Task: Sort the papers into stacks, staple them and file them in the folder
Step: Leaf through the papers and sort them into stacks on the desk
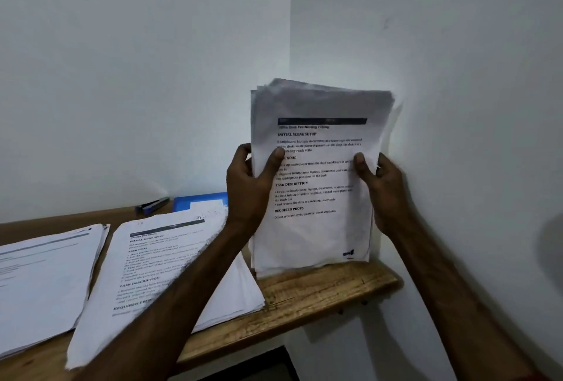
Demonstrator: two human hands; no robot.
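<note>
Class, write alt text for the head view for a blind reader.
The left hand and right hand hold a stack of papers upright, bottom edge on a wooden desk. A middle stack and a far-left stack lie flat, a blue folder and stapler behind them.

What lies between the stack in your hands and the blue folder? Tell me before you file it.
The left hand and right hand grip the held stack upright on the desk. The blue folder lies back-left by the wall; a flat pile of papers overlaps its front edge and likely needs shifting.
</note>
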